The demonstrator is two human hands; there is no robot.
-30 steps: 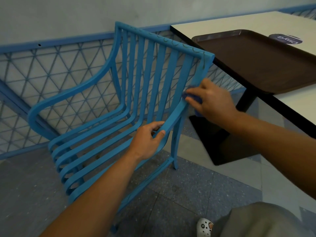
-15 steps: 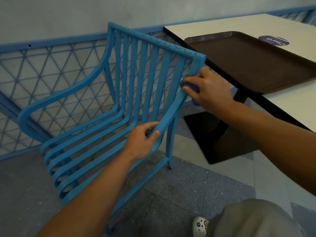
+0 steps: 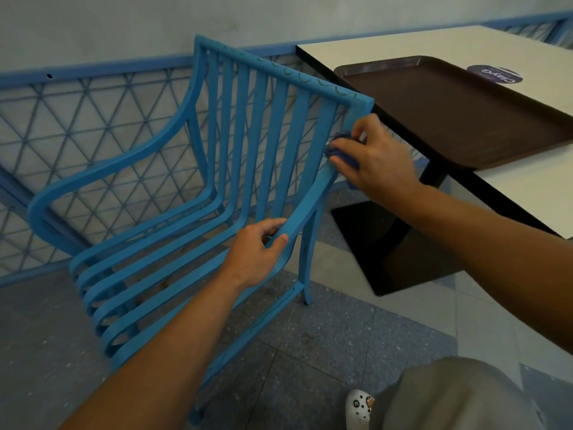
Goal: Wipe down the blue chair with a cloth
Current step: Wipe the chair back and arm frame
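The right hand (image 3: pixel 376 156) grasps the blue cloth (image 3: pixel 342 152) and now presses it higher on the armrest than before, close under the top rail of the blue chair (image 3: pixel 273 125). Below it, the left hand (image 3: pixel 255 254) still grips the armrest curve.

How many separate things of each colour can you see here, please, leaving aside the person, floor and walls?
Blue: 2, the chair and the cloth
Brown: 1, the tray
White: 1, the table
Total: 4
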